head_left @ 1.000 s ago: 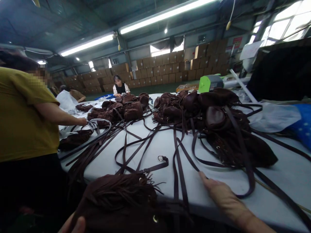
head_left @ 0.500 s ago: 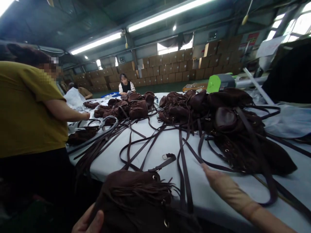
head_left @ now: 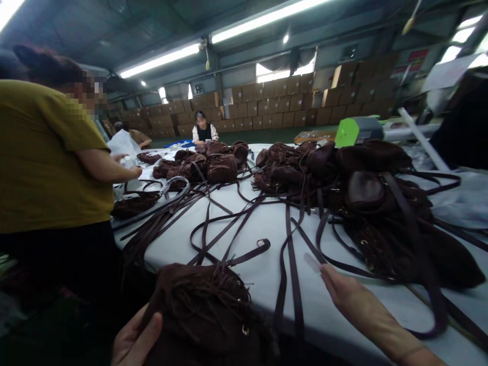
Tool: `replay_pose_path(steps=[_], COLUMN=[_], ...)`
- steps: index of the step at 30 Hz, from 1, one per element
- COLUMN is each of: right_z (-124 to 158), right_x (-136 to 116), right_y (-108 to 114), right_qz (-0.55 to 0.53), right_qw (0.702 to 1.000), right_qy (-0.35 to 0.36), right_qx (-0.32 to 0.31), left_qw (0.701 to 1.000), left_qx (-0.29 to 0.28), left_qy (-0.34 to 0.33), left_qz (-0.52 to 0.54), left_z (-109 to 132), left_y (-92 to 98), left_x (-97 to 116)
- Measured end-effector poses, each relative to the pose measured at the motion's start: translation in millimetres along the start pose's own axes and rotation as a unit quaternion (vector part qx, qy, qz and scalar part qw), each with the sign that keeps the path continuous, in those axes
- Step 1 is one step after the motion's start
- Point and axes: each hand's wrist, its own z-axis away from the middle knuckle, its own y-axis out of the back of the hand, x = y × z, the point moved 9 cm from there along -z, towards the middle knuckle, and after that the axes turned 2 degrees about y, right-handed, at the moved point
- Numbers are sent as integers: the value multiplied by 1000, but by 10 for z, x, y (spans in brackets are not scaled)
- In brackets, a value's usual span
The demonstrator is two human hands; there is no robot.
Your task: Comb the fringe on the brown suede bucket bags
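Note:
A dark brown fringed bag (head_left: 206, 315) with metal eyelets is at the near edge of the table. My left hand (head_left: 137, 335) grips its left side, thumb in front. To the right, over the white table top (head_left: 259, 269), my right hand (head_left: 343, 290) pinches a small, clear, blurred item (head_left: 312, 262) at its fingertips. A strap with a buckle (head_left: 263, 244) extends from the bag's top across the table. Long dark straps (head_left: 292, 269) lie between the bag and my right hand.
Piles of brown bags (head_left: 366, 190) cover the right and the back left (head_left: 221, 168). A person in a yellow top (head_left: 49, 152) stands at the left; another person (head_left: 204, 129) sits behind. A green and grey device (head_left: 354, 131) stands at the back right.
The bag in my left hand has turned slightly and its buckled strap lies lower. A clear item now shows at my right fingertips. The person in yellow has brought both hands into view.

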Motion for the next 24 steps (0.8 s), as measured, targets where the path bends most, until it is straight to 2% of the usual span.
replay_pose_path(steps=[1,2,4,6,7,8,9,11,12,14,15,16,17,18,20,22,24], right_z=[23,66,197,283,274,223,130,-105,-222,-335,-344,-326,-286,-226,-76,46,90], right_x=[-204,-550,-1410,-2092,-2260,-2285,-2159,-1574,-1153,-520,-337,-299,-378,-560,-1117,-1686,-2057], right_y=[55,107,204,105,8,-109,-220,-376,-376,-248,-121,25,196,381,758,1017,1053], right_qz=[-41,-98,-192,-159,-116,-72,-29,26,60,77,78,48,0,-61,-164,-161,-97], right_qw=[999,993,966,954,954,956,962,978,988,994,995,998,999,994,962,930,918], right_qy=[19,63,173,249,269,274,256,174,96,13,-6,8,40,89,217,328,384], right_qx=[-6,-13,-13,-48,-62,-78,-90,-110,-103,-79,-57,-38,-18,-1,21,31,33], left_qw=[999,998,993,990,990,989,988,987,986,986,985,982,978,971,956,942,931], left_qx=[-31,-64,-115,-136,-141,-146,-151,-162,-164,-159,-160,-168,-183,-204,-247,-287,-328], left_qy=[2,0,-13,-23,-21,-17,-13,-16,-22,-46,-62,-79,-96,-113,-137,-138,-112], left_qz=[8,14,16,9,7,8,10,13,10,-5,-14,-23,-33,-44,-73,-103,-113], left_z=[29,66,150,217,236,244,238,182,133,-2,-78,-153,-220,-275,-348,-372,-369], left_y=[-134,-289,-572,-732,-763,-768,-754,-698,-668,-638,-660,-722,-821,-949,-1245,-1532,-1757], left_x=[-19,-33,-37,-27,-24,-20,-12,39,81,201,274,350,424,491,576,591,564])
